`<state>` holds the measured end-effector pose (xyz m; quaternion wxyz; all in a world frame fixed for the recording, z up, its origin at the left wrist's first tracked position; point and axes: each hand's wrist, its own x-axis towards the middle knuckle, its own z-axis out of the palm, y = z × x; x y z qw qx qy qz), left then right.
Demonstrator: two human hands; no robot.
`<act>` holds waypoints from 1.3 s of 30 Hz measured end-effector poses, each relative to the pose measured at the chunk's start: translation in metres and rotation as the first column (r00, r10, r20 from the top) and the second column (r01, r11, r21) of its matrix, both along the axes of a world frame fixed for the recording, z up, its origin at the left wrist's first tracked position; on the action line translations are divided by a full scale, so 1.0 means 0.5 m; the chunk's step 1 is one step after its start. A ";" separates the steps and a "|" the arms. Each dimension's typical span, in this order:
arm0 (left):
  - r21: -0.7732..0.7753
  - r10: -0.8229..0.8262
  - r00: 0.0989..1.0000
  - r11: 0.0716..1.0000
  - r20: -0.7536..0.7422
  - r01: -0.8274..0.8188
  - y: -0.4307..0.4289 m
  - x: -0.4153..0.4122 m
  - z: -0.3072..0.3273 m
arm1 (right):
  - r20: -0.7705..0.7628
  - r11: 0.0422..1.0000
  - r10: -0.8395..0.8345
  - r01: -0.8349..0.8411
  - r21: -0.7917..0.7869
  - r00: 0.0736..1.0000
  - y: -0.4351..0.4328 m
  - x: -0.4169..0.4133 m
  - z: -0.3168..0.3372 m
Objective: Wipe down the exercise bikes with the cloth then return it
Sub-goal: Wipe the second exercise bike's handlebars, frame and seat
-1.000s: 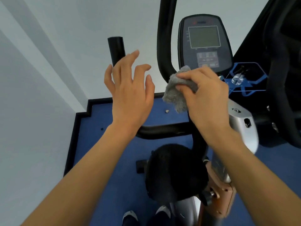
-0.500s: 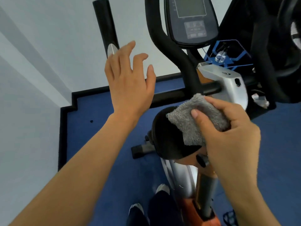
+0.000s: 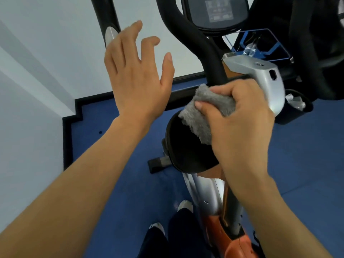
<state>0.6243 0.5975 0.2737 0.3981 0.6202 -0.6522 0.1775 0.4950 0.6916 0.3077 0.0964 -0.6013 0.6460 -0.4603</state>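
Fingers [image 3: 221,90] of the right hand [image 3: 240,125] are curled tight round a grey fluffy microfibre cloth [image 3: 202,116], thumb pinned across its front; cloth is bunched in the fist w/ one flap hanging down onto the black rounded padded bike seat [image 3: 186,151], touching its front-top edge. Left hand [image 3: 137,79] hovers apart to the left, fingers spread & slightly bent, holding nothing, in front of the black upright handlebar grip w/ silver sensor patch [image 3: 109,32].

Containers: one black cup-like holder [image 3: 294,110] on the right side of the frame, just beside the silver plastic frame housing [image 3: 264,79]; something crumpled, clear/silvery sits in it, can't tell what. One blue wire-frame bottle cage [image 3: 260,45] behind the housing, w/ a clear shiny item in it, too blurred to name.

Counts: 1 cloth, 1 seat, 2 hands, 1 dark console display [image 3: 217,12] at top, 1 curved black handlebar tube [image 3: 195,41] running down to the housing, 2 white-toed shoes [image 3: 184,205] on the blue carpet floor [image 3: 119,164]. Part of a 2nd black machine [image 3: 316,34] at far right.
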 end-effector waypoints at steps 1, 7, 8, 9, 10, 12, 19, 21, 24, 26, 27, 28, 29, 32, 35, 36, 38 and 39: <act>0.000 0.001 1.000 1.000 -0.006 -0.001 -0.001 0.001 0.001 | 0.014 1.000 0.008 -0.008 0.024 1.000 -0.004 0.001 0.003; 0.016 -0.009 1.000 1.000 -0.026 0.010 0.001 0.003 0.001 | 0.042 0.998 -0.065 0.066 -0.024 0.997 0.073 -0.040 -0.009; 0.012 -0.010 1.000 1.000 -0.019 0.010 0.000 0.003 0.001 | 0.072 0.993 -0.098 0.102 -0.055 0.993 0.081 -0.042 -0.016; 0.010 -0.010 1.000 1.000 -0.009 0.010 -0.001 0.003 0.002 | 0.100 0.987 -0.127 0.136 -0.090 0.987 0.088 -0.041 -0.021; 0.011 -0.010 1.000 1.000 0.001 0.010 -0.002 0.003 0.003 | 0.117 0.978 -0.145 0.160 -0.130 0.982 0.092 -0.037 -0.024; 0.008 -0.014 1.000 1.000 0.013 0.014 -0.001 0.003 0.004 | 0.100 0.964 -0.136 0.155 -0.214 0.986 0.102 -0.028 -0.027; 0.006 -0.006 1.000 1.000 0.011 0.006 0.000 0.000 0.003 | -0.229 0.969 -0.020 -0.038 -0.246 0.973 0.094 -0.021 -0.033; 0.008 -0.009 1.000 1.000 0.012 0.009 0.001 -0.001 0.003 | -0.344 0.969 -0.013 -0.074 -0.237 0.939 0.094 -0.022 -0.042; 0.002 -0.002 1.000 1.000 0.008 0.002 0.002 0.000 0.003 | -0.427 0.963 -0.069 -0.051 -0.264 0.902 0.079 -0.008 -0.052; 0.003 0.000 1.000 1.000 0.004 0.000 0.002 0.000 0.003 | -0.430 0.968 -0.091 -0.022 -0.250 0.898 0.080 -0.001 -0.054; 0.005 0.001 1.000 1.000 0.003 -0.001 0.002 -0.001 0.003 | -0.428 0.969 -0.085 -0.025 -0.245 0.900 0.083 0.001 -0.052; 0.005 0.002 1.000 1.000 0.004 -0.002 0.002 -0.001 0.003 | -0.428 0.969 -0.080 -0.032 -0.247 0.900 0.084 0.003 -0.051; 0.006 0.002 1.000 1.000 0.002 -0.002 0.002 -0.002 0.002 | -0.431 0.966 -0.083 -0.033 -0.256 0.899 0.081 0.004 -0.049; 0.004 0.003 1.000 1.000 -0.014 -0.003 0.001 -0.002 0.004 | -0.404 0.962 -0.124 0.010 -0.273 0.906 0.067 0.012 -0.048; 0.004 0.006 1.000 1.000 -0.001 -0.006 0.002 -0.001 0.004 | -0.288 0.979 -0.041 -0.019 -0.202 0.957 0.084 0.013 -0.046; 0.005 0.005 1.000 1.000 0.000 -0.005 0.002 -0.001 0.005 | -0.250 0.981 -0.025 -0.023 -0.190 0.968 0.091 0.011 -0.043; 0.009 0.004 1.000 1.000 -0.013 -0.004 0.002 0.000 0.005 | -0.203 0.978 -0.037 -0.007 -0.208 0.978 0.094 0.008 -0.032; 0.013 0.004 1.000 1.000 -0.020 -0.004 0.002 0.000 0.005 | -0.186 0.973 -0.052 0.008 -0.229 0.981 0.091 0.010 -0.024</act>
